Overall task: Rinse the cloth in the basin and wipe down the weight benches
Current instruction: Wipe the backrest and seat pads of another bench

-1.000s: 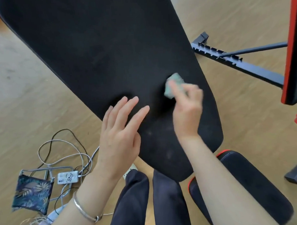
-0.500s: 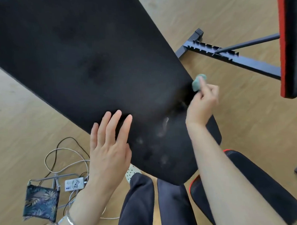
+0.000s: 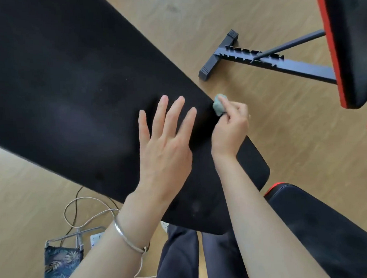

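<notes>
A wide black bench pad (image 3: 77, 96) fills the upper left and runs down to the middle. My right hand (image 3: 230, 126) pinches a small bunched pale green cloth (image 3: 218, 105) against the pad's right edge. My left hand (image 3: 164, 147), fingers straight and spread, lies over the pad just left of the cloth; a silver bangle circles its wrist. A few faint smudges show on the pad's near end.
A second bench's black and red seat pad (image 3: 319, 227) sits at lower right, its backrest (image 3: 350, 43) at upper right, its black frame bar (image 3: 279, 62) on the wooden floor. Cables (image 3: 83, 213), a power strip and a patterned pouch (image 3: 58, 266) lie at lower left. My dark-trousered legs (image 3: 195, 259) are below the pad.
My right hand has stayed at the pad's right edge with the cloth. My left hand has slid forward and right across the pad, closer to the right hand. The camera shifted.
</notes>
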